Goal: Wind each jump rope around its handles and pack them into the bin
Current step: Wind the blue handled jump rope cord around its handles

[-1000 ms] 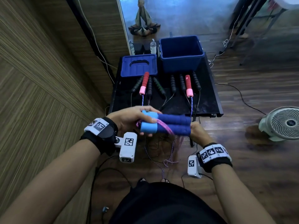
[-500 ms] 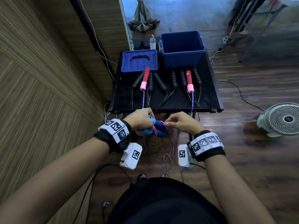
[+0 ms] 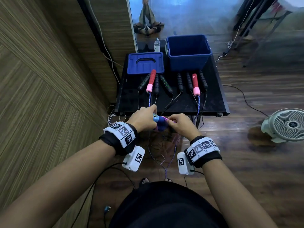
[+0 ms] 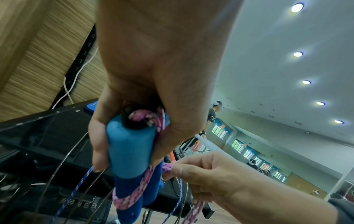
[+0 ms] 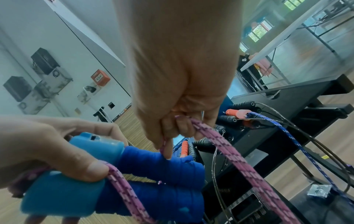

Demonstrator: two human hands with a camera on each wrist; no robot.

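Your left hand point(image 3: 143, 117) clenched the paired blue handles point(image 5: 153, 171) at frame centre, thumb pinning the first wrap. Your right hand point(image 3: 179, 125) pinched the pink rope point(image 5: 226, 150). Slack there would likely loosen the coil; the trailing rope could snag the bench's point(image 3: 213, 102) hanging cords.

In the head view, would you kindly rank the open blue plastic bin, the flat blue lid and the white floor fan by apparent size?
1. Open blue plastic bin
2. White floor fan and flat blue lid: look alike; the picture's edge crops the fan, so unranked.
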